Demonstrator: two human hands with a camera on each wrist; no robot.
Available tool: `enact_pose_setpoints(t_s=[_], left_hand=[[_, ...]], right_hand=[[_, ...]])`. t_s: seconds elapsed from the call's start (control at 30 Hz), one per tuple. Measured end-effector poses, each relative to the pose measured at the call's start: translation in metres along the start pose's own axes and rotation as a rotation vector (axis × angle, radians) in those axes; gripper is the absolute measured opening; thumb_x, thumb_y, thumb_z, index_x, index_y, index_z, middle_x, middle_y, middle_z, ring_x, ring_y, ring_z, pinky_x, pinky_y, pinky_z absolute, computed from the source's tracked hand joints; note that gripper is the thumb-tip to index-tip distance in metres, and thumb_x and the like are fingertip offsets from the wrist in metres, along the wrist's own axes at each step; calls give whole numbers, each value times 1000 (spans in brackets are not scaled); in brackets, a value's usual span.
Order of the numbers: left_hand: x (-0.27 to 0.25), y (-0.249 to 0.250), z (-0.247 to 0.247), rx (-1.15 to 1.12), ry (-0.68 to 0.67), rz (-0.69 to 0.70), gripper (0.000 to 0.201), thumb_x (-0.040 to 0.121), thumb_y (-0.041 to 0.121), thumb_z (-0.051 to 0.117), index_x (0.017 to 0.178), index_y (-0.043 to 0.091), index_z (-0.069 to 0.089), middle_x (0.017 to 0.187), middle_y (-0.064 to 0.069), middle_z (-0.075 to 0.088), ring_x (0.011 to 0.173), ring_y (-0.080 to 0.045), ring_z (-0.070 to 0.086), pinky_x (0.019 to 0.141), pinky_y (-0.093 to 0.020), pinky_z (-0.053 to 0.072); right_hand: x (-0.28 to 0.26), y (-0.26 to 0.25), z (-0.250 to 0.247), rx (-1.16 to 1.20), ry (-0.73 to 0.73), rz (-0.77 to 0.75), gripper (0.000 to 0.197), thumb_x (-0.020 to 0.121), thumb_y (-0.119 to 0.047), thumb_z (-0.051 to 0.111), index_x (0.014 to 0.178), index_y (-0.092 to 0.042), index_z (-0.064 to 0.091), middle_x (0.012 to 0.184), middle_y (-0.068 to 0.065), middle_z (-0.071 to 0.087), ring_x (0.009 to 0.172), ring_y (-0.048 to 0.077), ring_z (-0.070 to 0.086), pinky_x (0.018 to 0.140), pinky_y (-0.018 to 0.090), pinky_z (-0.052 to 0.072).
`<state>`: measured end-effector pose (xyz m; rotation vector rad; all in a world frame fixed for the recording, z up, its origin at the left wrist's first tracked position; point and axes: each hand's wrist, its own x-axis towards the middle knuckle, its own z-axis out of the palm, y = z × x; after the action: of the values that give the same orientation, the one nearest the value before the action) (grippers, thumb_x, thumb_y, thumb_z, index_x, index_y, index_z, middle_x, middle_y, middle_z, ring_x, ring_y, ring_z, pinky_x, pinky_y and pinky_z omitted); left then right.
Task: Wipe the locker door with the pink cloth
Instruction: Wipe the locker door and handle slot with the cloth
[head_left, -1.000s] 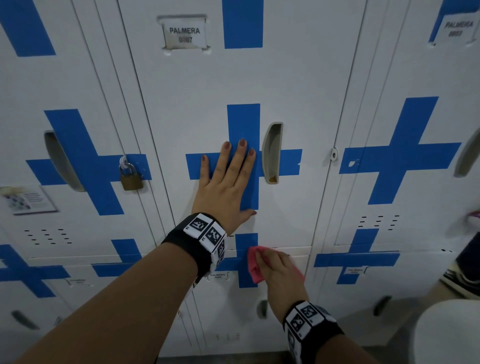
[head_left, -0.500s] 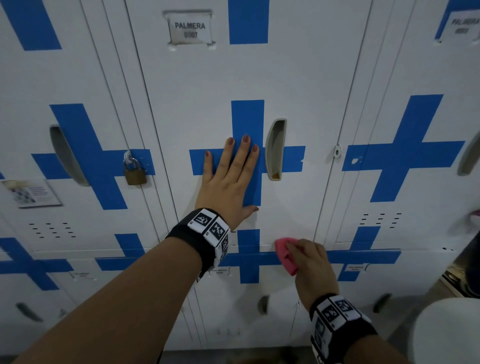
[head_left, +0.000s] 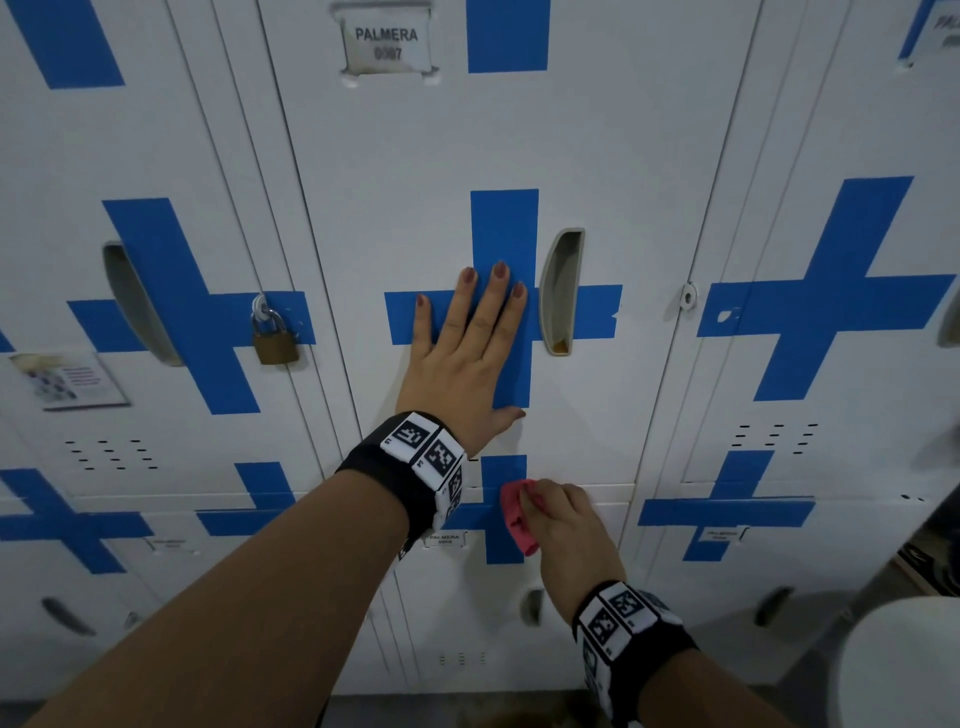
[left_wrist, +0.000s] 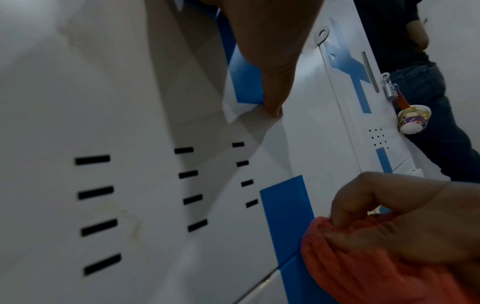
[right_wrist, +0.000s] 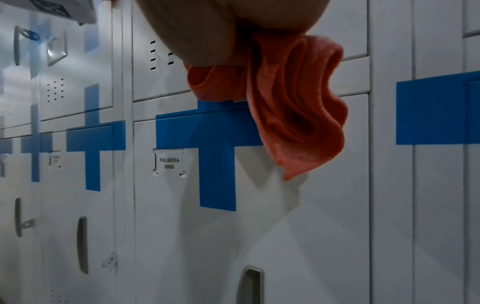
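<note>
The white locker door (head_left: 447, 171) labelled PALMERA 0007 carries a blue cross and a grey recessed handle (head_left: 561, 291). My left hand (head_left: 467, 343) lies flat against the cross, fingers straight and spread. My right hand (head_left: 563, 525) grips the bunched pink cloth (head_left: 517, 517) against the door's bottom edge, on the blue stripe. In the right wrist view the pink cloth (right_wrist: 293, 115) hangs in folds from my fingers in front of the lower locker. In the left wrist view the cloth (left_wrist: 363, 263) sits at the lower right under my right hand (left_wrist: 405, 222).
A brass padlock (head_left: 275, 338) hangs on the locker to the left. Below is the locker labelled PALMERA 0008 (right_wrist: 168, 163). A person in dark clothes (left_wrist: 420, 72) stands to the right, by a key charm (left_wrist: 413, 119). A white rounded object (head_left: 904, 660) fills the lower right corner.
My right hand swung the cloth right along the door's bottom edge, then back left to the blue stripe. My left hand stayed flat on the cross.
</note>
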<state>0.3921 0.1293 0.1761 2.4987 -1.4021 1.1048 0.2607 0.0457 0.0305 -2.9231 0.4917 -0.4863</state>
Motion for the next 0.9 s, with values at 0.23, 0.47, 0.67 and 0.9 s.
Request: enact_pose_setpoints(t_s=[0.23, 0.47, 0.67, 0.9], left_hand=[[1, 1, -1, 3, -8, -6, 127, 64, 67, 65, 143, 18, -22, 155, -3, -16, 140, -23, -20, 111, -55, -9], [0, 1, -2, 13, -9, -7, 126, 64, 68, 64, 145, 17, -18, 155, -3, -15, 142, -25, -18, 111, -55, -7], [0, 1, -2, 4, -22, -9, 126, 66, 68, 63, 143, 18, -23, 155, -3, -19, 141, -26, -22, 111, -55, -9], [0, 0, -1, -37, -21, -10, 127, 66, 67, 64, 142, 20, -26, 152, 3, -25, 138, -23, -30, 112, -54, -11]], right_hand=[[3, -5, -6, 7, -95, -39, 86, 58, -5, 79, 136, -14, 44, 136, 2, 45, 119, 26, 44, 94, 34, 47], [14, -12, -19, -15, -173, -141, 48, 90, -13, 50, 138, -15, 42, 138, 2, 37, 125, 24, 33, 102, 35, 38], [19, 5, -47, 123, 21, -61, 18, 87, -12, 55, 97, -15, 70, 98, 4, 60, 89, 18, 44, 81, 35, 45], [19, 7, -121, 372, 625, 81, 28, 84, -9, 45, 101, 0, 65, 97, 5, 53, 95, 21, 46, 82, 33, 46]])
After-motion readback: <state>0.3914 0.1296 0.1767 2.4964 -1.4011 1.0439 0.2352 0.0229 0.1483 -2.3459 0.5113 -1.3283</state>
